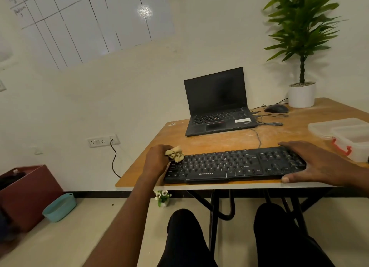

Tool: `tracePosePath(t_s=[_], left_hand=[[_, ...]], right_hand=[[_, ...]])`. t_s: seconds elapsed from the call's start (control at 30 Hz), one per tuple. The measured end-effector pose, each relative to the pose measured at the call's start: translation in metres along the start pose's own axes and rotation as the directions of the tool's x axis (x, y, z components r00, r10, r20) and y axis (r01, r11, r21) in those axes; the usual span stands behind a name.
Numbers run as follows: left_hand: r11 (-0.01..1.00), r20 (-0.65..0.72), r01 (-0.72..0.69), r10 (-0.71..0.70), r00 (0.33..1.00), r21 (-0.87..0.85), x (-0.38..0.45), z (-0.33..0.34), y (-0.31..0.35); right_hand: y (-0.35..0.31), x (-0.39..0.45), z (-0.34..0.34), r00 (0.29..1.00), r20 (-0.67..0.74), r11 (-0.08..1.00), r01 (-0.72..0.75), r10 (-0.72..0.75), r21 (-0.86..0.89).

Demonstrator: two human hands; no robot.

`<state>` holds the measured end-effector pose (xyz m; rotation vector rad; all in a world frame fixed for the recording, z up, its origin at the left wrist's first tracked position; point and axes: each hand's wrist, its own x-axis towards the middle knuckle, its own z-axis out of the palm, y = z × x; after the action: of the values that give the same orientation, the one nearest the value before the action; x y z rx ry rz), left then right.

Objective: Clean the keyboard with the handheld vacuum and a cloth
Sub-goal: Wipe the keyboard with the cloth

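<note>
The long black plastic keyboard (235,165) lies along the near edge of the worn wooden table (209,142), with bare tabletop between it and the open black laptop (217,105). A clear plastic lidded box (347,135) at the right is cut off by the frame. The left hand (157,159) grips a crumpled beige cloth (175,154) against the keyboard's left end. The right hand (317,163) rests spread flat on its right end.

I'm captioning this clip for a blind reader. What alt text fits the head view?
A person's left hand presses a crumpled beige cloth on the left end of a black Zebronics keyboard while the right hand lies flat on its right end. Behind, on the wooden table, sit an open laptop, a mouse and a potted plant.
</note>
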<state>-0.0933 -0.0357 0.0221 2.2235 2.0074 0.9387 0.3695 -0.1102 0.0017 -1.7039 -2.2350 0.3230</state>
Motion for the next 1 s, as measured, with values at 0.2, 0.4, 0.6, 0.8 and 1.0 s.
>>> tracePosePath(t_s=[0.2, 0.4, 0.6, 0.8, 1.0], left_hand=[[0.995, 0.025, -0.093, 0.094, 0.995, -0.042, -0.003, 0.016, 0.034], [0.989, 0.066, -0.14, 0.143, 0.987, -0.053, -0.001, 0.016, 0.039], [0.999, 0.048, -0.052, 0.052, 0.997, 0.006, 0.003, 0.008, 0.022], [0.989, 0.088, -0.145, 0.147, 0.985, -0.029, 0.001, 0.013, 0.036], [0.979, 0.128, -0.2, 0.204, 0.971, -0.043, 0.002, 0.016, 0.042]], right_hand=[[0.0, -0.002, 0.0, 1.0, -0.001, 1.0, -0.007, 0.007, 0.001], [-0.002, -0.003, -0.001, 1.0, 0.004, 1.0, -0.006, 0.006, 0.008], [-0.001, -0.003, -0.002, 1.0, -0.002, 1.0, -0.002, 0.003, 0.003], [0.001, -0.001, 0.0, 1.0, -0.004, 1.0, -0.002, 0.002, 0.005], [0.002, -0.001, 0.0, 1.0, -0.002, 1.0, -0.003, 0.003, 0.007]])
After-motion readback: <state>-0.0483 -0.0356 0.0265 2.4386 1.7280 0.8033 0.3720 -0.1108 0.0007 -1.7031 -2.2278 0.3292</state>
